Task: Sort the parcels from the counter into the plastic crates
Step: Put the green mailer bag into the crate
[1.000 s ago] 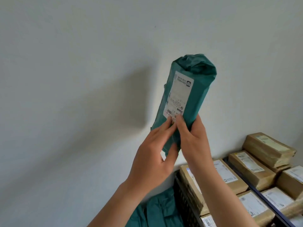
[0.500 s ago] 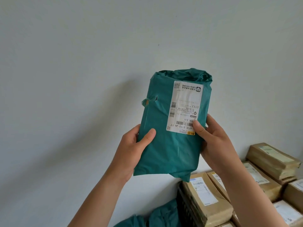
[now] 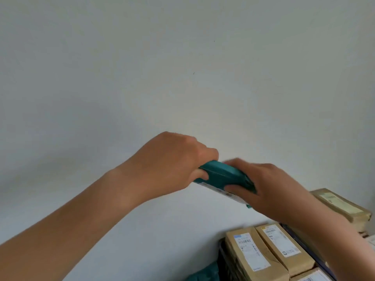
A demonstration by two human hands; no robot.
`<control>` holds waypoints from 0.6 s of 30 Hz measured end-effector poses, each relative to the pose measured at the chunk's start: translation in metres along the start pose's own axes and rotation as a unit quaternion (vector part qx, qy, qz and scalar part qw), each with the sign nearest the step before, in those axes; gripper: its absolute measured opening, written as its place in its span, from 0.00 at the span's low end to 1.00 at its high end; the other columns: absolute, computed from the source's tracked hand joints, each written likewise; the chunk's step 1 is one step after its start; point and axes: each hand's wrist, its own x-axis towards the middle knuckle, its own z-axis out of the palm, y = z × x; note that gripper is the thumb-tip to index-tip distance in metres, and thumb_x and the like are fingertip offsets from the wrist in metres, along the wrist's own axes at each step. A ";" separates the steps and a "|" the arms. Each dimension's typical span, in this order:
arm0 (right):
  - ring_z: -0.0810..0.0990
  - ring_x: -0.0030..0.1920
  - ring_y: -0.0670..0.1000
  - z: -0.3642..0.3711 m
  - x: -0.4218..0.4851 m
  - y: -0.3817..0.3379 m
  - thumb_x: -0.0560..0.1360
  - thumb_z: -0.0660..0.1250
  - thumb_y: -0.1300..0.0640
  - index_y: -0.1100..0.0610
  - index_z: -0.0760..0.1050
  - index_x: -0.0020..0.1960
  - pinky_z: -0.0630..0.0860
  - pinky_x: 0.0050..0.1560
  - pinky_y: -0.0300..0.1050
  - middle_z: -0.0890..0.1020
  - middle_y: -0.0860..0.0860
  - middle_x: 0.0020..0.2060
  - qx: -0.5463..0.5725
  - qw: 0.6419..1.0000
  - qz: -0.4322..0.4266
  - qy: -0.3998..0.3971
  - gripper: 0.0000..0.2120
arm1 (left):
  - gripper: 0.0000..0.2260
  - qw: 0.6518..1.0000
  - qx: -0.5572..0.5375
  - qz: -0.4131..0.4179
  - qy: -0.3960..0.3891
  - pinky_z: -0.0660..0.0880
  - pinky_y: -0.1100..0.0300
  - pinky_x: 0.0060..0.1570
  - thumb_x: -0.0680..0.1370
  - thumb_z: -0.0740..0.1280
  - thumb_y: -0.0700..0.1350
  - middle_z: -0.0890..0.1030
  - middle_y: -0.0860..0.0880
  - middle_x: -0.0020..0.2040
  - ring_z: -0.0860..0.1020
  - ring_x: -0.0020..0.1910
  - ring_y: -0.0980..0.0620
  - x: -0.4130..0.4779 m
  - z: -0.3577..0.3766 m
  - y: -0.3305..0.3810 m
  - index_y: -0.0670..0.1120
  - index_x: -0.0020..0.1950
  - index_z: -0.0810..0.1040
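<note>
A teal plastic-wrapped parcel [image 3: 224,175] is held in mid-air in front of a plain wall, tipped nearly flat so its white label faces down along the lower edge. My left hand [image 3: 172,165] grips its left end from above. My right hand [image 3: 263,187] grips its right end, slightly blurred. Below at the bottom right, brown paper-wrapped parcels [image 3: 251,254] with white labels stand packed in a dark crate [image 3: 223,258]. Part of another teal parcel [image 3: 207,273] shows left of that crate at the bottom edge.
More brown parcels [image 3: 341,205] are stacked at the right edge, behind my right forearm. A dark divider edge [image 3: 304,246] runs between the parcel rows. The pale wall fills most of the view.
The teal parcel went from upright with its label facing me to nearly flat and lower, label down. Both hands shifted to its ends, and the view tilted slightly.
</note>
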 end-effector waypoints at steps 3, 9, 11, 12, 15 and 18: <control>0.81 0.34 0.46 0.009 0.001 0.006 0.78 0.63 0.40 0.44 0.76 0.51 0.78 0.32 0.47 0.82 0.45 0.34 0.099 0.990 0.057 0.083 0.09 | 0.10 0.971 0.044 0.039 0.234 0.76 0.51 0.57 0.81 0.72 0.45 0.85 0.52 0.54 0.81 0.55 0.47 0.001 0.004 -0.010 0.48 0.62 0.84; 0.89 0.51 0.53 -0.001 0.004 0.010 0.77 0.70 0.49 0.53 0.80 0.59 0.86 0.51 0.58 0.89 0.49 0.50 0.547 0.805 0.171 0.153 0.13 | 0.25 0.871 -0.299 -0.233 0.311 0.72 0.59 0.71 0.81 0.69 0.55 0.77 0.55 0.71 0.76 0.70 0.57 -0.018 0.031 -0.016 0.48 0.76 0.72; 0.87 0.57 0.57 -0.001 0.009 0.009 0.77 0.67 0.50 0.56 0.79 0.63 0.85 0.56 0.57 0.88 0.53 0.56 0.650 0.728 0.174 0.136 0.17 | 0.27 0.783 -0.523 -0.283 0.183 0.74 0.53 0.72 0.78 0.67 0.63 0.81 0.57 0.67 0.79 0.68 0.60 -0.020 0.045 -0.011 0.54 0.75 0.72; 0.87 0.58 0.57 0.000 0.012 0.008 0.78 0.66 0.51 0.56 0.78 0.64 0.85 0.56 0.56 0.87 0.53 0.58 0.674 0.706 0.175 0.130 0.17 | 0.25 0.736 -0.604 -0.280 0.122 0.75 0.49 0.71 0.80 0.66 0.63 0.84 0.55 0.65 0.80 0.67 0.57 -0.021 0.052 -0.007 0.55 0.74 0.73; 0.86 0.60 0.57 0.004 0.018 0.006 0.81 0.63 0.51 0.56 0.78 0.66 0.85 0.55 0.53 0.86 0.54 0.60 0.700 0.685 0.171 0.106 0.17 | 0.16 0.683 -0.672 -0.280 0.068 0.79 0.46 0.66 0.86 0.62 0.51 0.86 0.50 0.61 0.84 0.62 0.50 -0.024 0.062 0.002 0.56 0.74 0.71; 0.86 0.61 0.56 0.005 0.018 0.009 0.81 0.62 0.51 0.55 0.77 0.68 0.85 0.55 0.50 0.86 0.54 0.62 0.701 0.693 0.156 0.068 0.18 | 0.16 0.671 -0.677 -0.290 0.086 0.83 0.49 0.57 0.85 0.63 0.42 0.87 0.48 0.59 0.85 0.61 0.45 -0.029 0.064 -0.002 0.52 0.73 0.72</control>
